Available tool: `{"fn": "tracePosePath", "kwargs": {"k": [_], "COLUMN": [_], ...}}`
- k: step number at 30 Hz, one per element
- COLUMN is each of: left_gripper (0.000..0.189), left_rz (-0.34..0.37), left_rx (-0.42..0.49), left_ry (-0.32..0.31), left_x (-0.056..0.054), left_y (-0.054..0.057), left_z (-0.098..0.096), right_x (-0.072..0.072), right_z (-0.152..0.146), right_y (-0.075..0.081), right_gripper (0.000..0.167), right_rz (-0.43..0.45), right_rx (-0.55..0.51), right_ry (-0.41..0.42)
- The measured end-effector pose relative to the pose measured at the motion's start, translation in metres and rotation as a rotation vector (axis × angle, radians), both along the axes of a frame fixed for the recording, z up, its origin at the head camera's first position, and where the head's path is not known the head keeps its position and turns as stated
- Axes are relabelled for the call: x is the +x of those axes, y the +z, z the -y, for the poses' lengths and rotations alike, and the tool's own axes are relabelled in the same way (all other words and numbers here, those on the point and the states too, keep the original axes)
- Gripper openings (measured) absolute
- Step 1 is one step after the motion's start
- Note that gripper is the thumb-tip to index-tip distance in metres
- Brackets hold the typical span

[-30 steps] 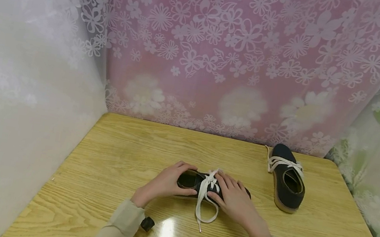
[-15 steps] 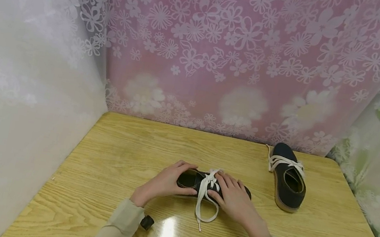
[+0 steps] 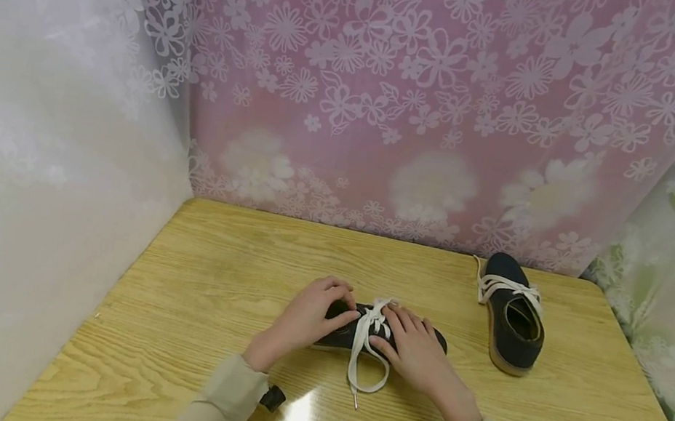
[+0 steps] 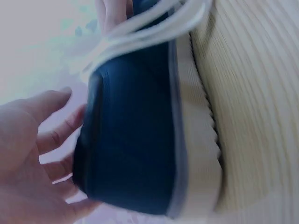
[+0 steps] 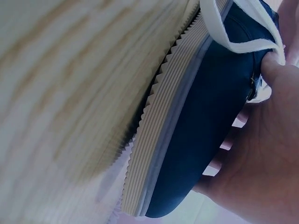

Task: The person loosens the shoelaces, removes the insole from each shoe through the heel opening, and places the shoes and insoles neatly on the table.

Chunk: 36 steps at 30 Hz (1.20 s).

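A dark blue lace-up shoe [image 3: 335, 340] with a ridged tan sole lies on the table, toe to the right. Over its front part lies my right hand [image 3: 420, 356], the thumb by the lacing and the fingers reaching across the upper. A white shoelace [image 3: 362, 336] hangs from the eyelets in a loop down the near side. My left hand [image 3: 303, 317] hovers over the shoe's heel opening, thumb and fingers bent loosely. In the left wrist view, its fingers [image 4: 58, 137] stand spread beside the collar, gripping nothing. The far side of the shoe is hidden.
A matching shoe [image 3: 516, 338] with white laces stands at the back right of the wooden table [image 3: 225, 251]. Flowered curtains [image 3: 356, 96] surround the table at the back and sides. A light reflection shines near the front.
My left hand has let go of the shoe's heel sides and shifted up and right over the opening, its thumb and fingers drawn closer together. My right hand and the shoe stay in place.
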<state>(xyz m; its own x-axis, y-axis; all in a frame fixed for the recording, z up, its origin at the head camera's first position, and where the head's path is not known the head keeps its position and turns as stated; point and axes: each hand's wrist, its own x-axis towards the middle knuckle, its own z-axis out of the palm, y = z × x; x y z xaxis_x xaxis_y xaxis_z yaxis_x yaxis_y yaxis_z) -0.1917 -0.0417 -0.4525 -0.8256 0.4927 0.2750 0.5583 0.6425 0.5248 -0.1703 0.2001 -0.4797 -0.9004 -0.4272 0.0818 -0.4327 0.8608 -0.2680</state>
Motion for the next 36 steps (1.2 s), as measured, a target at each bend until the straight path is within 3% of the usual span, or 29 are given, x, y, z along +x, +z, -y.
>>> {"fn": "tracePosePath", "kwargs": {"k": [3, 7, 12, 23, 29, 36], "left_gripper": [0.017, 0.019, 0.017, 0.013, 0.009, 0.007], "left_rz": [-0.059, -0.074, -0.09, -0.104, -0.098, -0.11], "left_rx": [-0.052, -0.094, -0.064, 0.051, 0.064, 0.084], "left_ry": [0.026, 0.08, 0.123, 0.101, 0.074, 0.108], "left_x": [0.004, 0.009, 0.011, 0.008, 0.005, 0.001], "left_y": [0.002, 0.001, -0.001, -0.001, 0.001, 0.008], "left_z": [-0.01, -0.018, -0.022, -0.02, -0.016, -0.01], "right_x": [0.0, 0.0, 0.001, 0.003, 0.002, 0.002], "right_z": [-0.001, -0.001, 0.001, 0.002, 0.002, 0.003], "right_y": [0.0, -0.001, -0.001, 0.0, -0.001, -0.001], "right_gripper": [0.07, 0.07, 0.07, 0.069, 0.067, 0.064], "right_rz": [0.004, -0.004, -0.007, -0.014, -0.042, -0.066], "right_rx": [0.004, 0.008, 0.012, 0.021, 0.016, 0.018], "right_ry": [-0.001, 0.006, -0.001, -0.01, -0.011, -0.004]}}
